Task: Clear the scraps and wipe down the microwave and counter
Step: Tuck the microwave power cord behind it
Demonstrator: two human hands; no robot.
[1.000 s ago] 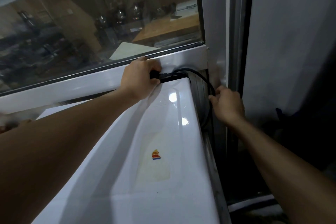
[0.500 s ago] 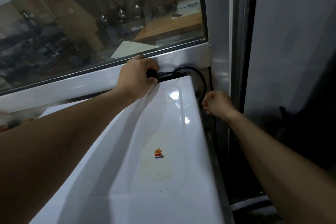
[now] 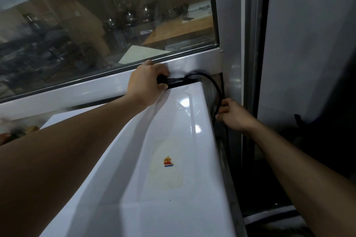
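Behind the glossy white microwave's [image 3: 173, 159] far edge, the left hand [image 3: 146, 82] has its fingers curled round a black plastic plug [image 3: 163, 80]. Rightward, a thin black cord [image 3: 213, 86] arcs down into the right hand's [image 3: 235, 115] pinching fingers.

The microwave [image 3: 173, 159] is a glossy white box seen from above, its top panel catching bright glare. A yellowed patch of sticker residue with a small orange, red and blue mark sits near the middle of the top. Its back edge lies close under the window frame. A black power cord [image 3: 213, 86] runs from the rear, loops over the back right corner and drops down the right side; where it ends is probably hidden.
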